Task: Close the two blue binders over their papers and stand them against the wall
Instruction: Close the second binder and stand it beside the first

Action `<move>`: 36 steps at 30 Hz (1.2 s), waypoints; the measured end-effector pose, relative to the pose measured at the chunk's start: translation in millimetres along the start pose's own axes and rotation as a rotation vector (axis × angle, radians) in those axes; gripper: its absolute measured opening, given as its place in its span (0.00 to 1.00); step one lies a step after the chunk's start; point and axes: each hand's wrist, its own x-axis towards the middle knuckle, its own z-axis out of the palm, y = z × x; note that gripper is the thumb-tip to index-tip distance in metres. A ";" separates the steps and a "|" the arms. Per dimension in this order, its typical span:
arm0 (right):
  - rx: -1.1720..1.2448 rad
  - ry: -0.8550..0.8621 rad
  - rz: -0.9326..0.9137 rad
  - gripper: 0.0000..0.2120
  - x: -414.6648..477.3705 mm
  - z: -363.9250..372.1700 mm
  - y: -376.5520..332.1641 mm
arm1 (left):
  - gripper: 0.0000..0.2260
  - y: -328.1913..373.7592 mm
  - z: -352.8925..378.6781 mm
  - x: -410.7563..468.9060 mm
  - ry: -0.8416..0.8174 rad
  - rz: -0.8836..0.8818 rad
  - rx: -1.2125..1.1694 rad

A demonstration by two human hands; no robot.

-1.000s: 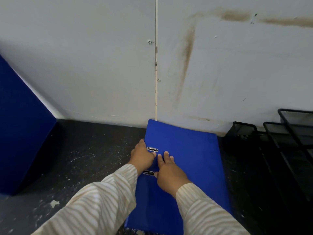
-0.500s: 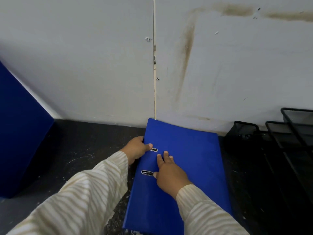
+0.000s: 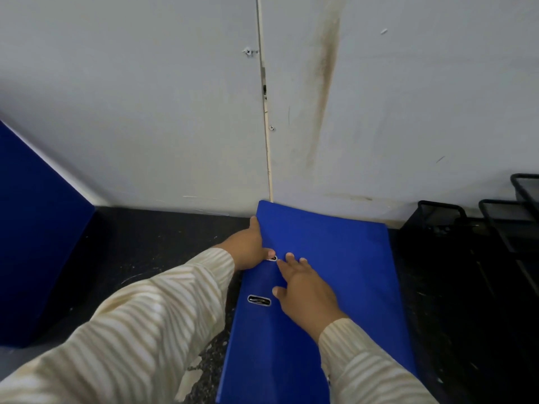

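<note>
At the far left a large dark-blue flat-sided binder stands upright on the dark speckled counter, leaning with its top edge against the pale grey scuffed wall; its lower corner sits well apart from the hands. A cream sleeve with tan stripes crosses the lower left of the view; from it the left hand reaches to the left edge of a second binder, a bright-blue cardboard lever-arch binder that lies closed and flat on the counter; the left fingers run along that edge and the thumb presses on the cover beside a small metal-rimmed slot, so the hand clasps the binder's side. The far end of this binder touches the base of the wall, just under a vertical seam between two wall panels; a brown streak runs down the panel to the right of the seam. A second metal-rimmed slot shows nearer the camera on the cover. The right hand lies palm down on the cover with its fingers spread and flat, released rather than curled around anything; its fingertips nearly meet the left thumb. At the far right black wire-mesh desk trays stand on the counter against the wall, just beside the binder's right edge.
</note>
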 end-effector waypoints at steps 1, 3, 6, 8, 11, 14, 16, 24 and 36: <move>0.048 0.003 0.010 0.31 5.2 -2.3 1.7 | 0.40 0.1 0.4 -0.3 -0.001 -0.002 -0.002; 0.077 -0.010 0.022 0.33 15.0 -6.5 4.3 | 0.41 0.7 0.3 -0.6 0.002 -0.010 0.005; 0.015 -0.033 0.033 0.34 21.2 -6.9 2.6 | 0.41 2.4 4.1 0.9 0.018 -0.024 0.037; -0.011 -0.037 0.058 0.34 21.1 -6.0 0.2 | 0.41 3.0 6.4 2.5 0.027 -0.030 0.053; -0.069 -0.052 0.108 0.32 17.6 -7.1 -5.0 | 0.41 1.4 7.5 0.6 0.044 -0.030 0.023; -0.081 -0.062 0.141 0.31 12.1 -8.1 -7.7 | 0.40 -2.6 12.3 -2.4 0.075 -0.045 -0.030; -0.092 -0.082 0.146 0.31 5.3 -6.6 -8.4 | 0.39 -4.1 16.0 -4.9 0.103 -0.052 -0.087; -0.091 -0.152 0.132 0.35 -30.1 9.0 -9.6 | 0.43 -20.2 39.6 -31.0 0.080 -0.038 -0.378; -0.114 -0.125 0.117 0.35 -30.7 8.5 -9.6 | 0.36 -30.9 41.4 -64.9 -0.066 -0.047 -0.462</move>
